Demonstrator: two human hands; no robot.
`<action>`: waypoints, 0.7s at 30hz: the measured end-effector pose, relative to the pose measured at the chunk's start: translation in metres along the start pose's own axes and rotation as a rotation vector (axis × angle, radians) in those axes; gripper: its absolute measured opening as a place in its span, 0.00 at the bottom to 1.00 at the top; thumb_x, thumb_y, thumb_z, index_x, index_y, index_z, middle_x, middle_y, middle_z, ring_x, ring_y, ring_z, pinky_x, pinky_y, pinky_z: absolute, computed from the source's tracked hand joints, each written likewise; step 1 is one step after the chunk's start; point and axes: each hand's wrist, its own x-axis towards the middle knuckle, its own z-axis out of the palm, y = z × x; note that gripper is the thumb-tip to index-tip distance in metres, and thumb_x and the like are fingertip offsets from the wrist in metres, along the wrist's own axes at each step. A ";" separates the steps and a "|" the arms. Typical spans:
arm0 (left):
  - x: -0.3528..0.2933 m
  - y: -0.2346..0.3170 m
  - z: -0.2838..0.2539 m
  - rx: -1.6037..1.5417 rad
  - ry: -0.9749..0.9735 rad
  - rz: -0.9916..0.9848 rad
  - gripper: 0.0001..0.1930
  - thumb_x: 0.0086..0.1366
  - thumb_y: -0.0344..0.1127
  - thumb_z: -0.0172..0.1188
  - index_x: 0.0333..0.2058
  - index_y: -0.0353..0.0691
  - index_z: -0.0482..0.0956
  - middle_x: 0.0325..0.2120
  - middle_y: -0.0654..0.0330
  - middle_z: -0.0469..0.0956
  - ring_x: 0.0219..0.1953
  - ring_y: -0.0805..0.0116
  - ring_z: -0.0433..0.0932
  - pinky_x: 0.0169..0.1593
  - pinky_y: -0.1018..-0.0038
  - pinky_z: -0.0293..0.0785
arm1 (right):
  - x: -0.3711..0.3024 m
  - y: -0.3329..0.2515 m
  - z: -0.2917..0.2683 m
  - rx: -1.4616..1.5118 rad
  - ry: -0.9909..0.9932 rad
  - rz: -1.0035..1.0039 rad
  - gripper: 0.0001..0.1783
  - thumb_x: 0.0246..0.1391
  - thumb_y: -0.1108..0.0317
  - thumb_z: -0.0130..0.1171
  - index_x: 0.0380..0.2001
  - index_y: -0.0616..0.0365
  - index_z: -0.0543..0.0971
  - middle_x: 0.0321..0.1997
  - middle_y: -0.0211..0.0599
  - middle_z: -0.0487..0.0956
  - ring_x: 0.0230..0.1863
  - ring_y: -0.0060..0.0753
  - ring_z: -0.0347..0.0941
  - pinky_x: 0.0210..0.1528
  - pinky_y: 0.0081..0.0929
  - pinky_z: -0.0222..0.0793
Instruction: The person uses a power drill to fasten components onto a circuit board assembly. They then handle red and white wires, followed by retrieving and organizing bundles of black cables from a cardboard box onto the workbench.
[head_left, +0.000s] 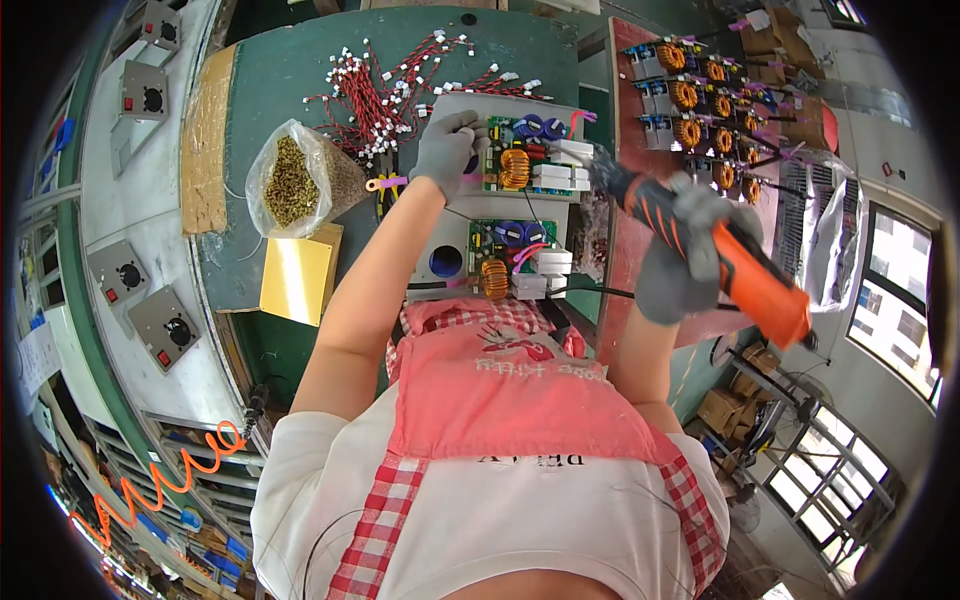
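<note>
Head view: gloved left hand (447, 150) presses fingers down on a green circuit board (520, 158) atop a grey panel (470, 190) mid-tabletop; gloved right hand (690, 255) is clenched around an orange electric screwdriver (720, 255), tip beside the board's right edge

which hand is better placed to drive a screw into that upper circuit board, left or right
Probably the right hand: it already grips the orange electric screwdriver, whose tip sits by the upper circuit board. The left hand rests on the board's left edge.
</note>
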 end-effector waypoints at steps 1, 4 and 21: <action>-0.011 0.002 0.001 -0.158 -0.073 0.030 0.19 0.66 0.27 0.47 0.54 0.25 0.67 0.45 0.47 0.75 0.40 0.68 0.77 0.44 0.77 0.77 | -0.008 -0.017 -0.003 0.018 0.059 0.011 0.21 0.39 0.74 0.54 0.42 0.57 0.70 0.27 0.32 0.71 0.31 0.32 0.68 0.49 0.43 0.63; -0.047 0.003 0.017 -0.328 -0.265 -0.061 0.17 0.68 0.25 0.42 0.53 0.24 0.65 0.46 0.47 0.73 0.40 0.66 0.77 0.45 0.75 0.78 | -0.032 -0.043 -0.021 -0.043 0.134 0.019 0.20 0.37 0.73 0.54 0.39 0.57 0.70 0.24 0.31 0.68 0.28 0.31 0.64 0.47 0.40 0.63; -0.102 -0.041 0.057 -0.225 -0.405 -0.411 0.20 0.65 0.55 0.54 0.26 0.44 0.67 0.16 0.71 0.63 0.15 0.82 0.56 0.17 0.83 0.51 | -0.069 -0.064 -0.058 0.088 0.011 -0.021 0.32 0.41 0.72 0.52 0.55 0.49 0.67 0.27 0.29 0.67 0.32 0.30 0.63 0.52 0.43 0.58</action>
